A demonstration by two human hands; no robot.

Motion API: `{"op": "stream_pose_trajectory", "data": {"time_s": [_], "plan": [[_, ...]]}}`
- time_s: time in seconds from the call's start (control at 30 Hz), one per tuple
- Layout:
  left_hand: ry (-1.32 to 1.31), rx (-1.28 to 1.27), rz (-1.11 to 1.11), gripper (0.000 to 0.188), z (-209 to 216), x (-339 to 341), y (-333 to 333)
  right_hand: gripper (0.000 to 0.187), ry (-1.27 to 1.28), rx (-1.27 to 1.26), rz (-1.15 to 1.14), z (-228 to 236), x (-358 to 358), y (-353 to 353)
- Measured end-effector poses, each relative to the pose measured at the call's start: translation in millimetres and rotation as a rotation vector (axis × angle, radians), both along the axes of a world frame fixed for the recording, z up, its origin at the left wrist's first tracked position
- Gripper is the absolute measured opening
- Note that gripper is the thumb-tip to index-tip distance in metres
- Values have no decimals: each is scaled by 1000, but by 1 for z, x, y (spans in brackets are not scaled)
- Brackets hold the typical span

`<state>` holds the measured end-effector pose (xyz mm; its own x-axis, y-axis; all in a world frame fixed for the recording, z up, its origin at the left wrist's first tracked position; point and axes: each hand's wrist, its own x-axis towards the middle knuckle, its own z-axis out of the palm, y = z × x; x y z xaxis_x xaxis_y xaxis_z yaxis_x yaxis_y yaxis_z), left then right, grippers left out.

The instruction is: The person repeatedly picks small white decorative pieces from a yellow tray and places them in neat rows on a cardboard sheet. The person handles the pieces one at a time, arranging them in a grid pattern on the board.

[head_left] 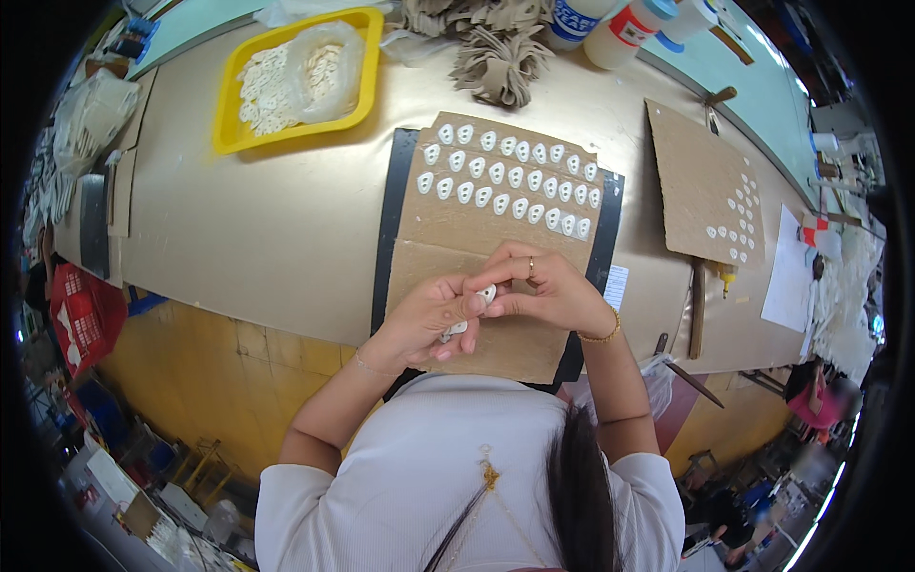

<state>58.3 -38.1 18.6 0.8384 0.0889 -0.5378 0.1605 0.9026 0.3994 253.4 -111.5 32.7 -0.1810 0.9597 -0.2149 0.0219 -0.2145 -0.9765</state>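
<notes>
Over the near half of a brown cardboard sheet (448, 250), my two hands meet. My left hand (426, 319) is closed around several small white two-holed pieces; one such piece (456, 330) shows between its fingers. Another white two-holed piece (488, 294) sits at my left thumb, where the fingertips of my right hand (538, 283) pinch it. Farther up the sheet, similar white pieces (497, 173) lie in three rows, apart from each other. A dark board (385, 229) shows beneath the cardboard on both sides.
A yellow tray (227, 119) at the far left holds many white pieces, some in a clear bag. Beige strips (500, 76) and bottles (610, 43) stand at the back. On the right are another cardboard sheet (691, 181) with white pieces, scissors (688, 381) and a yellow-tipped bottle (727, 276).
</notes>
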Motion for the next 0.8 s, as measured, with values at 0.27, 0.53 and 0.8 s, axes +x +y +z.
{"op": "stream_pose_trajectory", "data": {"time_s": [0.27, 0.53, 0.8], "plan": [[-42, -72, 162, 33, -15, -24, -3, 19, -221, 145, -140, -3, -19, 17], [35, -96, 499, 21, -18, -50, 14, 15, -708, 341, -327, -24, -51, 55], [55, -61, 641, 27, -20, -67, 28, 8, -1097, 455, -222, -23, -64, 79]]}}
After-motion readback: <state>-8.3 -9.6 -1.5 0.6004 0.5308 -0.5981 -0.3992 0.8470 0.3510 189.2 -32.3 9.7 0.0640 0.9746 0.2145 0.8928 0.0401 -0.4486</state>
